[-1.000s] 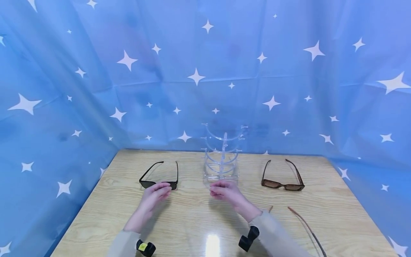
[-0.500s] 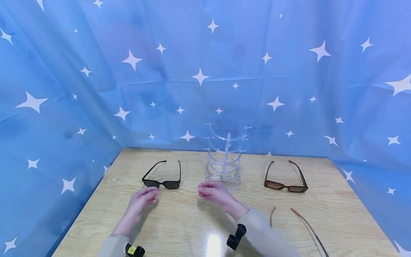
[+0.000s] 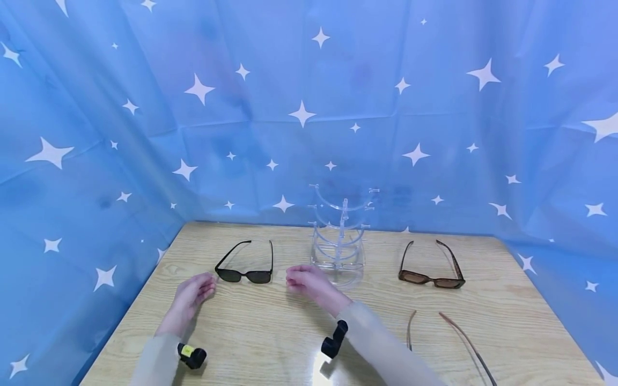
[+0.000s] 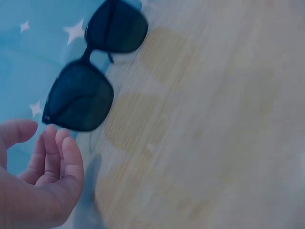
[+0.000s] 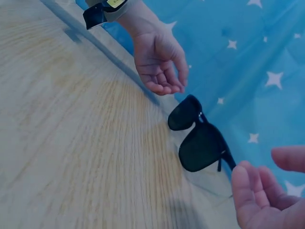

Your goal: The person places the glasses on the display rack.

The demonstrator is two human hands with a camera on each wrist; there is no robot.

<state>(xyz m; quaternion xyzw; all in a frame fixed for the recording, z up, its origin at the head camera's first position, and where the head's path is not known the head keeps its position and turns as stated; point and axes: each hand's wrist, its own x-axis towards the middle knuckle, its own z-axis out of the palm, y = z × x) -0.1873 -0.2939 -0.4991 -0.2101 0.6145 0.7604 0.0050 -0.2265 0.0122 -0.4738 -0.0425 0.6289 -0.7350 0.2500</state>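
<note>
A pair of black sunglasses point(image 3: 258, 277) lies on the table at the left, lenses facing me and temples spread toward the back. My left hand point(image 3: 194, 295) is just off their left corner, fingers loosely bent. In the left wrist view those fingertips are close below the dark lens point(image 4: 81, 98), with thumb and fingers apart. To the right of the glasses is my right hand point(image 3: 311, 284), in front of the clear stand. The right wrist view shows this hand point(image 5: 267, 200) holding nothing, its fingertips near the hinge end of the frame.
A clear multi-tier glasses stand point(image 3: 339, 249) rises at the back centre, its arms bare. Brown tortoiseshell sunglasses point(image 3: 431, 281) lie right of it. Two thin brown temples point(image 3: 465, 338) show at the front right, partly hidden by my right sleeve. A blue starry curtain point(image 3: 299, 145) borders the table.
My left hand has moved left from in front of the black sunglasses to beside their left corner. My right hand has shifted left toward their right side. The glasses stay on the table.
</note>
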